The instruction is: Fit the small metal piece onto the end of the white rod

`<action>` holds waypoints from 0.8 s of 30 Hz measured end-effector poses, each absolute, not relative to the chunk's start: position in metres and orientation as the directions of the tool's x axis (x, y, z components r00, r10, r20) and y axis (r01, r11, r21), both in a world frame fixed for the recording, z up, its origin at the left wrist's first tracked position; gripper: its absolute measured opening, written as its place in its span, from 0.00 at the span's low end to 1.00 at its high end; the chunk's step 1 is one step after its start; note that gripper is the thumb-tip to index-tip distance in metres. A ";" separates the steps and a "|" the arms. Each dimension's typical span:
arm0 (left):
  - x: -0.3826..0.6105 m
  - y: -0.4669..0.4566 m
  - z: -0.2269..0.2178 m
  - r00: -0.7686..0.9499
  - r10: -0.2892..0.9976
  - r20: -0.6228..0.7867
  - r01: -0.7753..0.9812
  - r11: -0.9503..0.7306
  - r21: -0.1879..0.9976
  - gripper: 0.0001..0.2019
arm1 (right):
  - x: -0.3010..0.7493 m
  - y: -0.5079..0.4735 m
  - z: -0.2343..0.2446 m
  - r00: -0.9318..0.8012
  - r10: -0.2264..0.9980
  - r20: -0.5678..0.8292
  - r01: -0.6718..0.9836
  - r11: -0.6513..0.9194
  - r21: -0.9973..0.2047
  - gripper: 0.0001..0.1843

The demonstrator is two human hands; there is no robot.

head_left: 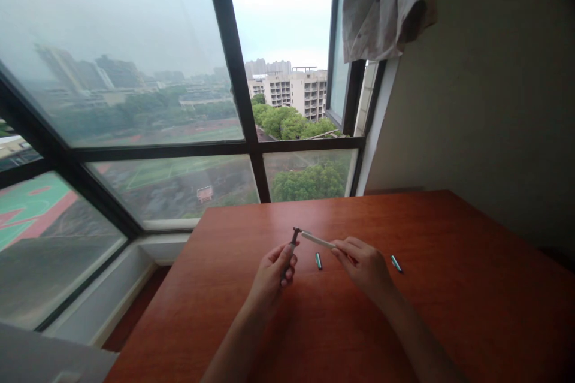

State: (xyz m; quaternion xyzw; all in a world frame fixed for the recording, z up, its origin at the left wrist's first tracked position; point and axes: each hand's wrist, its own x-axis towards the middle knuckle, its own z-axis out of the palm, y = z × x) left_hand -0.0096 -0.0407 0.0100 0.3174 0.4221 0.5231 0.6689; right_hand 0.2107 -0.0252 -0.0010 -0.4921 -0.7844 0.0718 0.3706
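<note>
My left hand (279, 269) is closed around a dark razor handle (294, 238), whose forked top end points up and away from me. Pinched in the fingers of my right hand (362, 260) is a slim, pale toothbrush-like stick (318, 240). Its far tip meets or nearly meets the top of the razor handle; contact is too small to tell. On the table between my hands lies a small green-and-dark piece (318, 261), which looks like a razor cartridge. A similar green piece (396, 264) rests to the right of my right hand.
Both hands are above a reddish-brown wooden table (215, 311). Dark-framed windows (249, 143) stand beyond its far edge, with one pane open. A light garment (386, 5) hangs at the upper right, beside a shaded wall (485, 101).
</note>
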 end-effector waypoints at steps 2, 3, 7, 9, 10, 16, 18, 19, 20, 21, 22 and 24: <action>-0.011 -0.040 0.011 0.091 0.968 -0.233 -0.440 0.249 0.863 0.21 | 0.211 -0.025 -0.001 -0.234 0.828 0.510 0.722 0.500 -0.479 0.17; -0.011 -0.041 0.010 0.096 0.967 -0.236 -0.433 0.254 0.865 0.22 | 0.211 -0.025 -0.001 -0.235 0.828 0.509 0.720 0.500 -0.480 0.17; -0.006 -0.041 0.005 0.138 0.960 -0.245 -0.369 0.279 0.886 0.22 | 0.211 -0.025 -0.001 -0.243 0.823 0.513 0.708 0.512 -0.487 0.17; -0.005 -0.041 0.003 0.148 0.961 -0.233 -0.350 0.272 0.896 0.22 | 0.211 -0.025 -0.001 -0.241 0.821 0.517 0.702 0.515 -0.491 0.16; -0.005 -0.041 0.002 0.147 0.963 -0.227 -0.350 0.265 0.898 0.21 | 0.210 -0.025 -0.001 -0.241 0.821 0.517 0.700 0.516 -0.493 0.16; -0.008 -0.040 0.006 0.082 0.974 -0.213 -0.404 0.228 0.886 0.19 | 0.211 -0.023 -0.003 -0.224 0.825 0.519 0.700 0.507 -0.504 0.15; -0.009 -0.040 0.007 0.067 0.976 -0.207 -0.407 0.216 0.887 0.20 | 0.212 -0.023 -0.003 -0.211 0.825 0.524 0.702 0.501 -0.506 0.15; -0.009 -0.039 0.006 0.059 0.978 -0.202 -0.403 0.209 0.891 0.20 | 0.212 -0.023 -0.002 -0.207 0.825 0.525 0.704 0.499 -0.506 0.15; -0.009 -0.039 0.005 0.051 0.980 -0.195 -0.396 0.199 0.897 0.20 | 0.212 -0.023 -0.002 -0.207 0.825 0.526 0.703 0.499 -0.506 0.15; -0.009 -0.039 0.004 0.040 0.982 -0.186 -0.387 0.187 0.903 0.21 | 0.212 -0.024 -0.002 -0.208 0.824 0.527 0.701 0.501 -0.508 0.16; -0.009 -0.038 0.003 0.025 0.984 -0.177 -0.376 0.174 0.910 0.21 | 0.211 -0.024 -0.001 -0.208 0.822 0.530 0.695 0.506 -0.511 0.16; -0.009 -0.037 0.002 -0.007 0.986 -0.164 -0.356 0.151 0.922 0.22 | 0.211 -0.025 -0.001 -0.210 0.820 0.533 0.679 0.515 -0.524 0.16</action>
